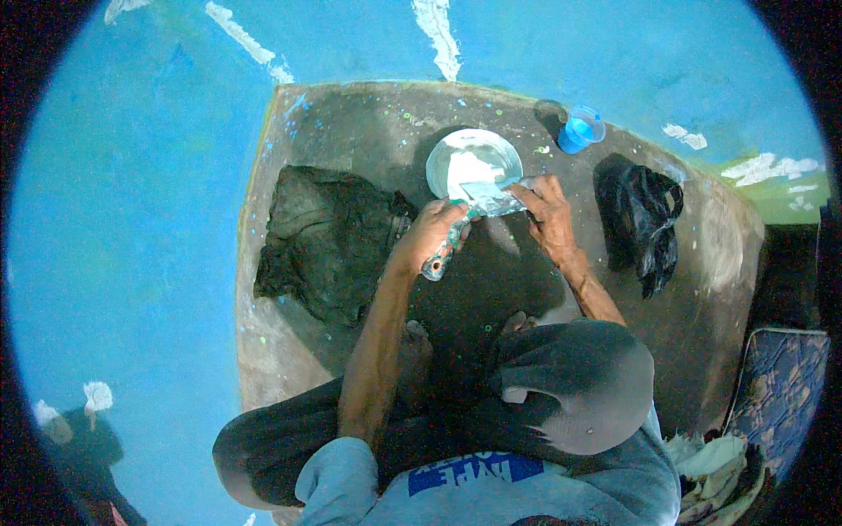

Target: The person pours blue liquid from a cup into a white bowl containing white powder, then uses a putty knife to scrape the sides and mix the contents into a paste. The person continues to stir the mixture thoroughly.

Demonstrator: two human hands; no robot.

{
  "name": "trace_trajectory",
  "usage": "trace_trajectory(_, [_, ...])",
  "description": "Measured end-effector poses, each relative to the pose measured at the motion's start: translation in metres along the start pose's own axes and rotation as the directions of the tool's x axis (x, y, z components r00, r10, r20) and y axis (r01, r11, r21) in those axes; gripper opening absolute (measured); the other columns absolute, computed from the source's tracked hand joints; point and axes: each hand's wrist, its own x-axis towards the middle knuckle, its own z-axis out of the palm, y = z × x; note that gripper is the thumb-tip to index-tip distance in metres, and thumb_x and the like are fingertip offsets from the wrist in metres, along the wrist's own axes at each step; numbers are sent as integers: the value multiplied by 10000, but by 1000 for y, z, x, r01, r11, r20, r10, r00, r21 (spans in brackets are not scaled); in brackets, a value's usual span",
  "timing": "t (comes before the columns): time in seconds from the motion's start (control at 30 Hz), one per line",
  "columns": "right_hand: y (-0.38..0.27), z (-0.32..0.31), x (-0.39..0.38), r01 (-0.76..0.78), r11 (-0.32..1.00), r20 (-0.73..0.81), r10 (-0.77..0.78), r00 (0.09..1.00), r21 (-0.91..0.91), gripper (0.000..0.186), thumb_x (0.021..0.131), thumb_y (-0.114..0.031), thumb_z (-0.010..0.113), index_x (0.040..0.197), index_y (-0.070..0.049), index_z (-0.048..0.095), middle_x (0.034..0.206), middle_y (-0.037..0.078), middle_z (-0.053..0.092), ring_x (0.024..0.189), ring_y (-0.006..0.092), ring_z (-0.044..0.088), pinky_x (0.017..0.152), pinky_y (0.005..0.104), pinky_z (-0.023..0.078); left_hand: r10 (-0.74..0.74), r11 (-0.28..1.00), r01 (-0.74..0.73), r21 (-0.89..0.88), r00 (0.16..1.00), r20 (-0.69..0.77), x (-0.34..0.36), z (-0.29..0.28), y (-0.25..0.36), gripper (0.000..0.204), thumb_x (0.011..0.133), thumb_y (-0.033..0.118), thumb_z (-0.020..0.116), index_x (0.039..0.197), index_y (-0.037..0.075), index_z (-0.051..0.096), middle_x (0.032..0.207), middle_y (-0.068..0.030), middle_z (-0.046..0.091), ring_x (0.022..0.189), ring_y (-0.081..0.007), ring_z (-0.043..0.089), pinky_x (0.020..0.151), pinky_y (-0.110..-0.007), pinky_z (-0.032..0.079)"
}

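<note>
My left hand is closed round the paint-smeared handle of a putty knife. My right hand pinches a thin, flat, pale blade against the knife's end. Where the two overlap, I cannot tell whether this is a second blade or the knife's own. Just beyond both hands, a round, pale, shallow dish stands on the floor. White paste lies in it, and the blades are over its near rim.
A dark crumpled cloth or bag lies left of my hands. To the right are a black plastic bag and, further back, a blue cup. Blue walls with white patches border the speckled floor. A patterned mattress stands at the far right.
</note>
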Motion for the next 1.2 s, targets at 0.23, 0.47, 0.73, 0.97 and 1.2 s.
trace_trajectory(0.23, [2, 22, 6, -49, 997, -37, 47, 998, -61, 485, 642, 47, 626, 1103, -103, 632, 978, 89, 575, 898, 317, 513, 763, 389, 469, -103, 971, 112, 212, 993, -55, -3, 7, 2, 334, 921, 357, 493, 970, 40, 587, 671, -19, 552, 499, -103, 485, 461, -266, 386])
trace_trajectory(0.47, [-6, 47, 19, -131, 991, -85, 128, 988, -30, 423, 715, 82, 595, 1112, -62, 621, 905, 104, 546, 826, 306, 498, 739, 407, 438, -93, 911, 137, 388, 987, -129, -6, 8, 7, 429, 941, 403, 454, 1165, 48, 542, 918, -73, 603, 707, -157, 571, 581, -297, 458])
trace_trajectory(0.73, [-15, 57, 20, -119, 993, -97, 117, 988, -12, 379, 721, 62, 614, 1081, -57, 622, 917, 104, 556, 852, 293, 540, 704, 397, 482, 62, 935, 0, 354, 985, -164, -3, 6, -14, 375, 926, 347, 455, 849, -14, 526, 613, -81, 509, 520, -179, 528, 477, -346, 407])
trace_trajectory(0.97, [17, 86, 23, -367, 930, -51, 367, 929, 13, 308, 788, -37, 617, 1094, -17, 600, 930, 156, 553, 874, 360, 546, 767, 461, 473, 69, 909, -14, 416, 991, -117, 8, 19, -26, 404, 930, 363, 441, 868, -20, 555, 635, -115, 558, 544, -209, 562, 556, -388, 438])
trace_trajectory(1.2, [19, 35, 45, -269, 963, -150, 268, 952, 12, 191, 837, -91, 603, 969, 38, 554, 925, 233, 533, 917, 424, 536, 780, 485, 425, 8, 888, 114, 446, 965, -263, -7, 2, 2, 332, 911, 301, 491, 859, -21, 556, 648, -108, 565, 509, -185, 559, 493, -359, 428])
